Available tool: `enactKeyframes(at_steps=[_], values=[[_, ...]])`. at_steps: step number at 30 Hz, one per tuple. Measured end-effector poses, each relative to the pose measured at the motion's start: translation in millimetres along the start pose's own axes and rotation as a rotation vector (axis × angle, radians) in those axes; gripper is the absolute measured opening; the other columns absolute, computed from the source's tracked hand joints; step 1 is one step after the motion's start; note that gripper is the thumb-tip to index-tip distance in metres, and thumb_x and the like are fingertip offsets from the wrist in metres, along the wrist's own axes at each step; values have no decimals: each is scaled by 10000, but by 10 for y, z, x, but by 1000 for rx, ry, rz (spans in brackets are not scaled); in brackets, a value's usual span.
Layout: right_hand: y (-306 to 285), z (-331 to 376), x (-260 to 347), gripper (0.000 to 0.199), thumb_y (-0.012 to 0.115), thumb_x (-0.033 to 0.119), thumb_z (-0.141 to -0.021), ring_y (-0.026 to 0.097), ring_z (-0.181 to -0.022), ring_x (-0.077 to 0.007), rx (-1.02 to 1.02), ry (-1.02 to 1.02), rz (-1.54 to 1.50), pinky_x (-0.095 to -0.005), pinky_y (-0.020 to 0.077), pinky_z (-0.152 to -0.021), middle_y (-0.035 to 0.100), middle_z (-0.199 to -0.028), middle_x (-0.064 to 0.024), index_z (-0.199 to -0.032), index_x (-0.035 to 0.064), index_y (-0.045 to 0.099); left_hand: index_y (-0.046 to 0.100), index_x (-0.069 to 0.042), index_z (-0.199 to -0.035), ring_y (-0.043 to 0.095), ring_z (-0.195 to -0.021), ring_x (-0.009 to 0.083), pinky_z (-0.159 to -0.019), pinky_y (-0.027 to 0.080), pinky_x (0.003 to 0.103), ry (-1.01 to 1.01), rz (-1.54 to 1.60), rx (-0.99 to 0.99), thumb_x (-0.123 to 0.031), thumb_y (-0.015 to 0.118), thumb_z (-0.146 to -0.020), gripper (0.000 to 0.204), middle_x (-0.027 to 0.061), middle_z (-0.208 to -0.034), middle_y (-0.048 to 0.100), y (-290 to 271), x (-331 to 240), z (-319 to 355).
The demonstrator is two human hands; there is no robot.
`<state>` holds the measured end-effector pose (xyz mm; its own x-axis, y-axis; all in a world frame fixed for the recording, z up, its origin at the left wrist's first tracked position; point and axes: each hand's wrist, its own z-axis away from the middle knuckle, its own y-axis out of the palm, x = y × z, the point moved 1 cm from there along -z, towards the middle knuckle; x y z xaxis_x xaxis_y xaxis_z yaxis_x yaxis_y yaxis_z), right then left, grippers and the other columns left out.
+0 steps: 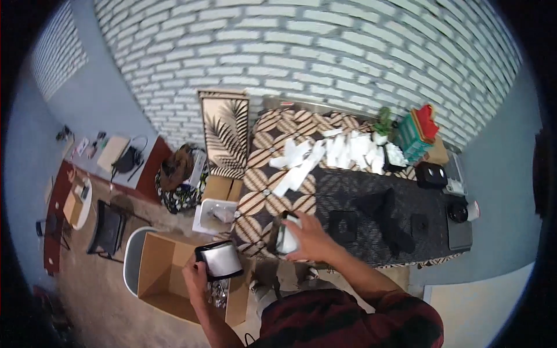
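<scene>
My left hand (196, 278) grips the near left edge of a flat black-edged case (221, 260) with a pale, shiny face, above an open cardboard box (155, 264). My right hand (314, 240) is closed around a similar dark-edged object (284, 239) with a whitish face, at the front edge of the table; its exact kind is too blurred to tell. Inside the box, below the left hand, are small shiny items (219, 293) that look wrapped in clear plastic.
White paper strips (297, 155) lie across the patterned tablecloth (255, 211). Dark crumpled fabric (380, 211) rests on a black mat (336, 188). A potted plant (381, 124) and teal basket (411, 144) stand at the back right. A white bin (203, 223) sits left of the table.
</scene>
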<state>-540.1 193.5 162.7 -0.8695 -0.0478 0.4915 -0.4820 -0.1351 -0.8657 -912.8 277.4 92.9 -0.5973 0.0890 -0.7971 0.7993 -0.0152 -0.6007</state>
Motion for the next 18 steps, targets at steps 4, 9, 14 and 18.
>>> enactKeyframes(at_steps=[4,9,14,18], values=[[-468,290,-994,1014,843,459,-649,288,-1370,-494,-171,113,146,-605,174,-1165,297,-1478,-292,-1484,113,383,625,51,-943,534,-682,164,-611,444,328,-40,134,179,-115,497,-848,230,105,-728,598,774,-411,30],[-676,316,-2176,973,842,427,-627,263,-1398,-494,-234,175,206,-613,183,-1161,287,-1505,-295,-1458,132,432,624,44,-970,527,-614,184,-579,444,354,200,134,261,-111,550,-836,218,164,-668,546,1738,-1354,117],[-542,214,-2796,953,824,505,-679,255,-1416,-466,-133,227,177,-595,172,-1172,270,-1527,-284,-1461,128,431,647,33,-1068,578,-655,212,-632,474,354,240,201,248,-108,566,-815,301,183,-780,641,2285,-1816,388],[-474,308,-2768,905,788,531,-725,265,-1420,-431,-278,158,138,-596,171,-1171,299,-1515,-266,-1449,109,444,605,53,-1185,655,-801,238,-733,516,369,195,123,231,-115,567,-821,403,191,-859,673,2410,-1626,381]])
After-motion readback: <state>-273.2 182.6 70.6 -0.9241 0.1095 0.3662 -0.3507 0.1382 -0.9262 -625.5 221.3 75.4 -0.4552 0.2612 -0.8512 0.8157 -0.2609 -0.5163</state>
